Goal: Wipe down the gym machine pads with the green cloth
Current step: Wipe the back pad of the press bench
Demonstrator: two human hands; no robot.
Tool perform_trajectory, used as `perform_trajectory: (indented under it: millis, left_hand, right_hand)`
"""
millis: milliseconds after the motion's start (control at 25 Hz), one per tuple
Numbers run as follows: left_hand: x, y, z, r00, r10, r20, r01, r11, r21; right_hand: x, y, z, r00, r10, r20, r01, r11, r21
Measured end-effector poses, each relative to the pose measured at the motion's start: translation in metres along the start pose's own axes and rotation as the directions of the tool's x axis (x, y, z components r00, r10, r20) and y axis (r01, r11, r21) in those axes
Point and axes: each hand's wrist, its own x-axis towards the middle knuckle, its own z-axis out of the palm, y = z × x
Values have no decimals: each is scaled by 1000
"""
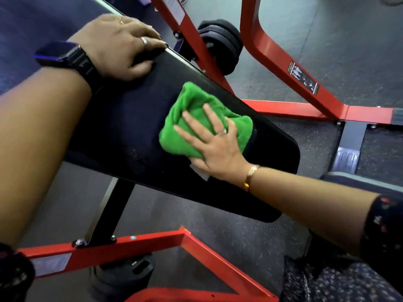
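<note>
Pad point(122, 118): green cloth point(196, 105) at its middle, pressed under flat right hand point(214, 147); left hand point(117, 44) rests relaxed on its upper end.

- Left hand point(117, 46): black smartwatch point(65, 55) on a black strap at the wrist, silver ring point(144, 40), dark-painted nails.
- Right hand point(214, 147): gold bangle point(250, 177) at the wrist, pale ring point(222, 132).
- Dark floral sleeves point(383, 225) on both arms.
</note>
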Motion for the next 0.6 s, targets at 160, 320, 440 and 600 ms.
perform_trajectory:
  millis: [160,320,440,600]
  left_hand:
    - [-3,0,4,1000,-10,-15,10,1000,11]
    - [2,-1,4,1000,-25,6,25,999,21]
    - [1,-1,4,1000,-5,20,5,1000,20]
    - [1,0,3,1000,-22,16,22,999,25]
  right_hand:
    - [-94,31,18,902,-429,43,431,892,-133]
    - [-14,26,5,995,98,-22,-99,995,-22]
    - [49,-17,-13,986,155,-57,-151,985,79]
    - [-3,-12,-3,964,-267,8,268,963,-37]
